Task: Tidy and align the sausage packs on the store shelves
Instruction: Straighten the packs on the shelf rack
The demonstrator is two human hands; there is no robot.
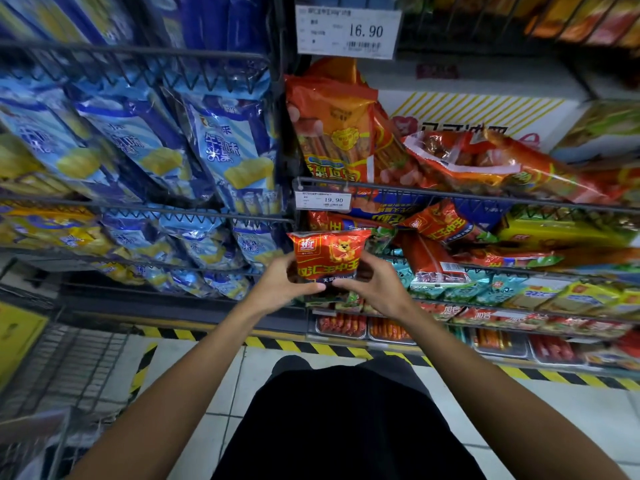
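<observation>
Red sausage pack [329, 256] stands upright, gripped between left hand [282, 284] and right hand [372, 284]; the wire shelf [450, 195] lies just beyond, equally near both.

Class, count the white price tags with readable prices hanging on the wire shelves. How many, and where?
2. The large 16.90 tag hangs at the top centre; the small 19.90 tag clips to the shelf rail above the red pack held in both hands. Others may be hidden.
</observation>
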